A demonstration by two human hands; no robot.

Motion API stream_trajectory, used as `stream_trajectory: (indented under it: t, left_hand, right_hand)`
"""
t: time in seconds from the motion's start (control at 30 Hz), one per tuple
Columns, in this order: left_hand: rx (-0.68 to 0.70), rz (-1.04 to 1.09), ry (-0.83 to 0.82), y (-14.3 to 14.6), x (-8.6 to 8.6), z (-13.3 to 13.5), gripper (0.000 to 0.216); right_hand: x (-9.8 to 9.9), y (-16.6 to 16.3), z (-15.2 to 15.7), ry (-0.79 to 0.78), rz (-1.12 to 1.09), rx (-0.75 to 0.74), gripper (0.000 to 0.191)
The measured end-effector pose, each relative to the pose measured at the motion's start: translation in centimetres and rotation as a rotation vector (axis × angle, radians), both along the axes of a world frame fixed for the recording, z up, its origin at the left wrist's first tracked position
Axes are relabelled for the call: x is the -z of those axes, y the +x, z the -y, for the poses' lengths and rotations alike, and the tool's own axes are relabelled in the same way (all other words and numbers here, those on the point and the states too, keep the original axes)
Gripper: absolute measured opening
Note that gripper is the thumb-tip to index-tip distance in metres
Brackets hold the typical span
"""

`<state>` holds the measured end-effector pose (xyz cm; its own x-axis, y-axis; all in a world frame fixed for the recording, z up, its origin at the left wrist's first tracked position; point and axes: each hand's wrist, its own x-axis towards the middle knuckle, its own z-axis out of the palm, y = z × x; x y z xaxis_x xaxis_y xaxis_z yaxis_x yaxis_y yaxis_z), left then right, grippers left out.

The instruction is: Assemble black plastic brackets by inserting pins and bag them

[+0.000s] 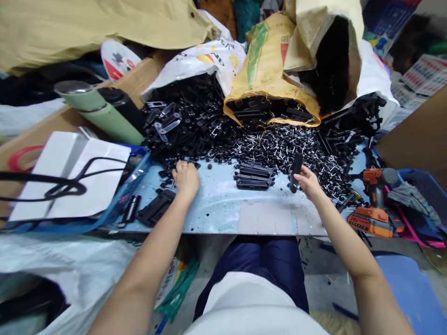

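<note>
My right hand (308, 182) pinches a long black plastic piece (296, 170), held upright above the table's right half. My left hand (186, 179) is at the left edge of the small black parts, its fingers curled downward; whatever they grip is hidden. Between my hands lies a neat stack of long black plastic pieces (254, 176). Behind them spreads a heap of small black parts and metal pins (275, 146). A flat black block (156, 208) rests below my left hand.
An orange cordless drill (375, 204) stands at the right beside a blue basket (419, 177). At left are a blue tray (94, 223) with papers and a green flask (104, 116). Open sacks (265, 60) of parts line the back. Cardboard (267, 217) covers the front edge.
</note>
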<state>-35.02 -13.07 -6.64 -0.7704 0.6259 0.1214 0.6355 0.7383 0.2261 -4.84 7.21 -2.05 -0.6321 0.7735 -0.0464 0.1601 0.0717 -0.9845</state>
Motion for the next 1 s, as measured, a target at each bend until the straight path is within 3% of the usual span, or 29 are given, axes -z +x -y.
stream_trajectory:
  t: [0.17,0.27,0.33,0.47,0.53,0.63,0.73,0.8,0.93,1.0]
  left_hand:
    - [-0.071,0.060,-0.004,0.6,0.1,-0.2,0.032]
    - [-0.110,0.062,0.000,0.2,0.3,-0.2,0.029]
    - [-0.118,0.074,-0.007,-0.1,0.6,-0.2,0.028]
    - [-0.117,0.124,0.031,-0.5,1.5,-0.5,0.026]
    - [-0.114,0.172,0.148,-0.3,1.8,-0.7,0.027]
    - [0.011,0.279,0.413,1.3,1.6,-0.4,0.030]
    - [0.250,0.407,0.579,4.7,0.5,0.4,0.033]
    - [0.356,0.496,0.617,7.8,-0.5,0.9,0.033]
    - [0.494,0.715,0.645,13.5,-1.7,1.3,0.036]
    - [0.529,0.805,0.647,15.3,-1.7,1.2,0.038]
  right_hand:
    - [1.0,-1.6,5.1,-0.065,-0.053,-0.160,0.054]
    - [1.7,-1.8,7.0,0.010,-0.087,-0.238,0.050]
    - [2.2,-1.5,7.6,0.214,-0.044,-0.235,0.042]
    - [3.6,-0.3,8.4,0.792,0.251,-0.127,0.026]
    - [4.5,0.3,9.3,0.982,0.440,-0.190,0.032]
    - [5.6,1.1,10.8,1.099,0.584,-0.398,0.042]
    - [5.7,1.4,11.2,1.017,0.592,-0.494,0.039]
    - [5.3,1.0,10.8,0.834,0.503,-0.467,0.040]
    - [4.3,-1.3,10.2,0.221,0.201,-0.224,0.052]
    - [3.7,-2.3,10.6,-0.057,0.094,-0.193,0.059]
